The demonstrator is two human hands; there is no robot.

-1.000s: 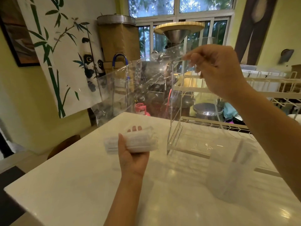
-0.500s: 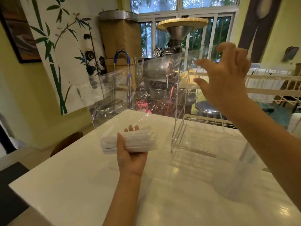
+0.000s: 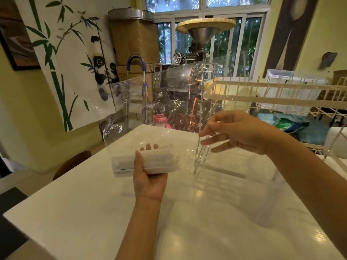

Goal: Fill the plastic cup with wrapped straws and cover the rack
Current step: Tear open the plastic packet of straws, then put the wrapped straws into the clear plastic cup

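My left hand (image 3: 150, 182) is palm up over the white table (image 3: 90, 212), closed around a bundle of paper-wrapped straws (image 3: 157, 161) lying sideways. The white wire rack (image 3: 262, 99) stands at the right, with a clear plastic cover (image 3: 159, 102) draped over its left end and hanging down to the table. My right hand (image 3: 238, 132) is at the cover's hanging front edge, fingers spread, holding nothing. A clear plastic cup (image 3: 262, 201) stands faintly visible on the table below my right forearm.
Behind the table are a metal machine with a funnel (image 3: 203, 34), a cardboard box (image 3: 135, 44), a pink bottle (image 3: 161, 119) and a panda wall hanging (image 3: 62, 59). A dark stool (image 3: 73, 164) sits by the table's left edge.
My right hand let go of the cover's top and dropped to mid-height beside its hanging edge. The cover has settled lower. My left hand still holds the straws in the same place.
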